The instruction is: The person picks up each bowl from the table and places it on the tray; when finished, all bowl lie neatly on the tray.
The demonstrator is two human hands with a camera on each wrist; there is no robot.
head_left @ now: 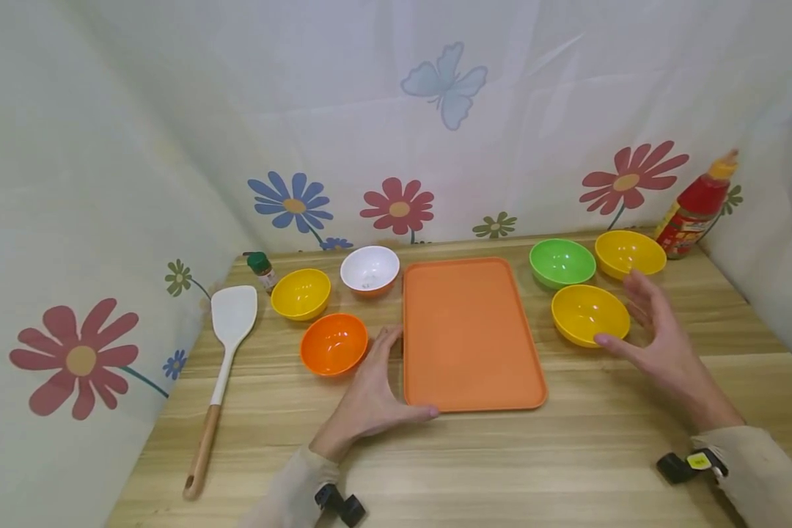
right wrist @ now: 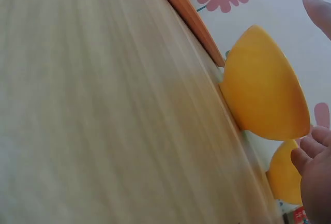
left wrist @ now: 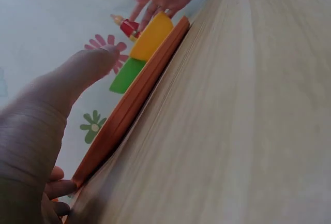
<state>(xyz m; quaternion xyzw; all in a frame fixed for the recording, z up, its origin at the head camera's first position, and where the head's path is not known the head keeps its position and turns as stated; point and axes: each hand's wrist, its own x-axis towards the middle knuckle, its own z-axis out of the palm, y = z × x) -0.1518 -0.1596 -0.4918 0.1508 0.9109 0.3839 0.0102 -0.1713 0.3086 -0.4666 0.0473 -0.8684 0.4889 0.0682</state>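
Note:
An orange tray (head_left: 471, 334) lies flat at the middle of the wooden table. My left hand (head_left: 369, 403) is at its near left corner, thumb and fingers spread apart; in the left wrist view the fingertips (left wrist: 62, 188) reach its side. Over on the right, my right hand (head_left: 663, 348) is spread beside the nearer yellow bowl (head_left: 590, 316), with the thumb close to its rim; whether it touches cannot be told. In the right wrist view that yellow bowl (right wrist: 264, 87) stands upright, not enclosed by the fingers. Behind it are a green bowl (head_left: 562, 263) and another yellow bowl (head_left: 630, 254).
Left of the tray stand an orange bowl (head_left: 334, 345), a yellow bowl (head_left: 301, 294) and a white-lined bowl (head_left: 370, 270). A white spatula (head_left: 224, 367) with a wooden handle lies farther left, near a green-capped jar (head_left: 262, 270). A red sauce bottle (head_left: 694, 210) stands at the back right corner.

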